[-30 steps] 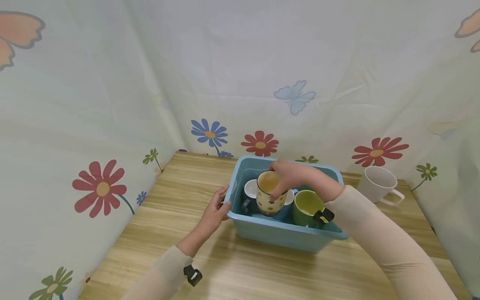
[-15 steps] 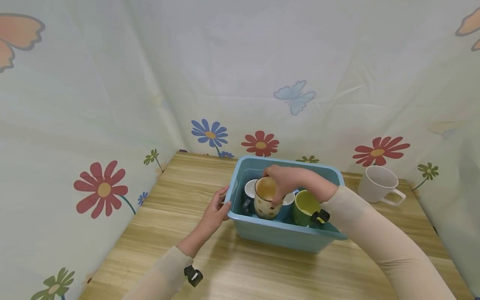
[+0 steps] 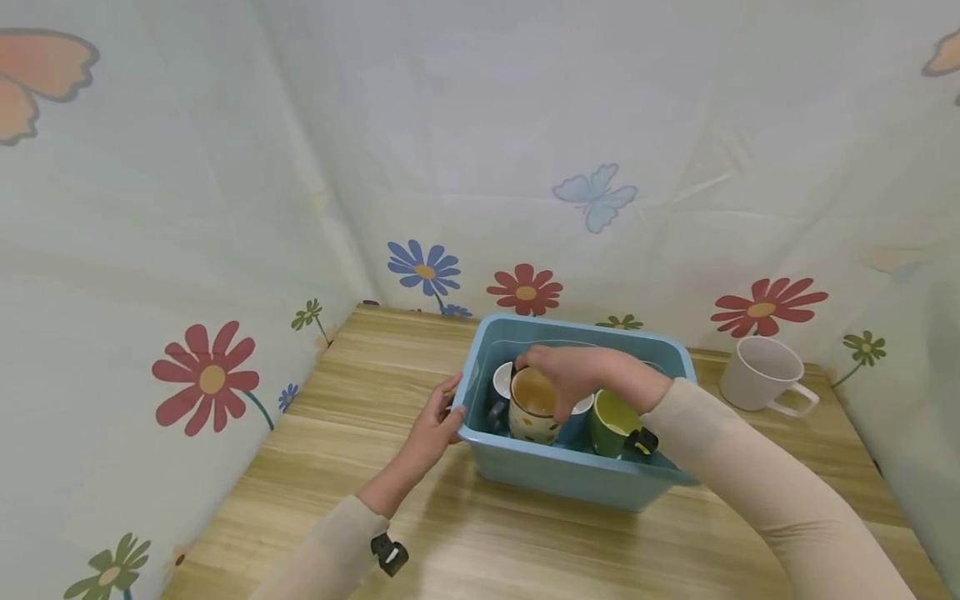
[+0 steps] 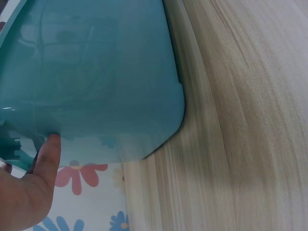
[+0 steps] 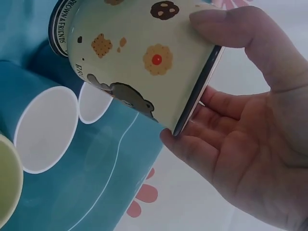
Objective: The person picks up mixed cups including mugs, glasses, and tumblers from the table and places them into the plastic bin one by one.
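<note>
Patterned mug (image 3: 531,423) lower now — right hand (image 3: 568,372) gripping, left hand (image 3: 437,423) loose against bin (image 3: 558,477)

I see a smooth, shiny plastic tub (image 3: 555,482). The cookie mug (image 5: 125,60) looks like smooth, glossy china. The table (image 3: 390,358) looks like streaky wood with a soft shine. The wall sheet (image 3: 465,125) is creased and a little shiny. The sleeves (image 3: 757,479) look like dull cloth.

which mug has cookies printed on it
The glossy cream cylindrical mug with a dark rim, held in the bare right hand; no other mug shows cookies.
</note>
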Demonstrator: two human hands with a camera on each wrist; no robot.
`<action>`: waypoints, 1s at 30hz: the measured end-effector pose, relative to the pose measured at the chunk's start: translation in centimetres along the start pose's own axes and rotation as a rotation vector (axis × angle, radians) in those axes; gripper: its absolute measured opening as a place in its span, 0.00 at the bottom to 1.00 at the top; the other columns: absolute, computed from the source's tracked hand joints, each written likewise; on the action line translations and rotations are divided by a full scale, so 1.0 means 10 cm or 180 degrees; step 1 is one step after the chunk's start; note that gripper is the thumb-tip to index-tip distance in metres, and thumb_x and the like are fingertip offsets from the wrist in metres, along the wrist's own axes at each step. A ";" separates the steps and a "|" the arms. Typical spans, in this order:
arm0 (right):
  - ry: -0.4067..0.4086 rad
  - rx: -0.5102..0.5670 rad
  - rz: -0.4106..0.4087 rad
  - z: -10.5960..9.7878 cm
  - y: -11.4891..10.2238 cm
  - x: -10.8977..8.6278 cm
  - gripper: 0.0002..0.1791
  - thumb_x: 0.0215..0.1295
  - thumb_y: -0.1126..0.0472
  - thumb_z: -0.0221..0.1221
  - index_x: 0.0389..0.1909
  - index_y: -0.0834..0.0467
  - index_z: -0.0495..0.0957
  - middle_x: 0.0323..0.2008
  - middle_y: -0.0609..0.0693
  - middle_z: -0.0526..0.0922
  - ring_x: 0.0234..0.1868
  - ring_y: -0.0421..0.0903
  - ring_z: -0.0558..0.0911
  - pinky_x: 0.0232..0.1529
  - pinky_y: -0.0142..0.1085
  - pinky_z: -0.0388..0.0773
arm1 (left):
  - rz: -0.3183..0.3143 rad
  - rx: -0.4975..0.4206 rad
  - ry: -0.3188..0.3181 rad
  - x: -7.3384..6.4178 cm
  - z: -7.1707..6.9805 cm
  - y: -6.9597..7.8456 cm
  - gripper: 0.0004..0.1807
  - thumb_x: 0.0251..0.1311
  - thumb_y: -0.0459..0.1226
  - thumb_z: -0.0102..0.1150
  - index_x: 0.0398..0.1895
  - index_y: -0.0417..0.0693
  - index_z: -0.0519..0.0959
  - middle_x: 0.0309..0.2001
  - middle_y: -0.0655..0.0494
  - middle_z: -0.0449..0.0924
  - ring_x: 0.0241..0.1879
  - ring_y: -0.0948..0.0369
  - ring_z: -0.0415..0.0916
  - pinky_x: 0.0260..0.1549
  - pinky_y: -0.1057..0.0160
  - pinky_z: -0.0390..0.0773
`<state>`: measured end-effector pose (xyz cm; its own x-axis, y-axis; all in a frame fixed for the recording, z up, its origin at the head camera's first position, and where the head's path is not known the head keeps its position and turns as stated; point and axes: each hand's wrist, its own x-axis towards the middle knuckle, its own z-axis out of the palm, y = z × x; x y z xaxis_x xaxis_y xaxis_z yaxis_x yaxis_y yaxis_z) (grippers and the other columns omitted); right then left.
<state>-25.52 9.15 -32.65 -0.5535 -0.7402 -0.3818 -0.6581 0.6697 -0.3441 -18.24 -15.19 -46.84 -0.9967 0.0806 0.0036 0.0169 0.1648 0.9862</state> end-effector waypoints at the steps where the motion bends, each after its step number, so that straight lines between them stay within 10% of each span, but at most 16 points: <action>1: -0.0020 -0.0022 -0.0008 0.00 0.00 0.01 0.53 0.48 0.62 0.77 0.75 0.60 0.61 0.70 0.58 0.70 0.65 0.55 0.73 0.67 0.52 0.77 | 0.0008 -0.0004 -0.0005 0.00 0.00 0.00 0.31 0.74 0.32 0.45 0.79 0.47 0.58 0.71 0.30 0.68 0.60 0.43 0.77 0.44 0.59 0.86; 30: -0.0074 -0.0207 -0.0333 0.21 0.08 0.23 0.52 0.48 0.66 0.78 0.75 0.57 0.63 0.72 0.55 0.71 0.71 0.55 0.72 0.70 0.52 0.75 | 0.0027 0.0040 0.0032 0.00 0.02 0.02 0.31 0.73 0.32 0.45 0.79 0.44 0.58 0.70 0.27 0.68 0.60 0.40 0.76 0.42 0.60 0.86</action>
<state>-26.24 8.12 -35.65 -0.4687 -0.8036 -0.3668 -0.7437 0.5830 -0.3271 -18.20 -14.97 -46.67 -0.9973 0.0723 0.0136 0.0262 0.1765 0.9839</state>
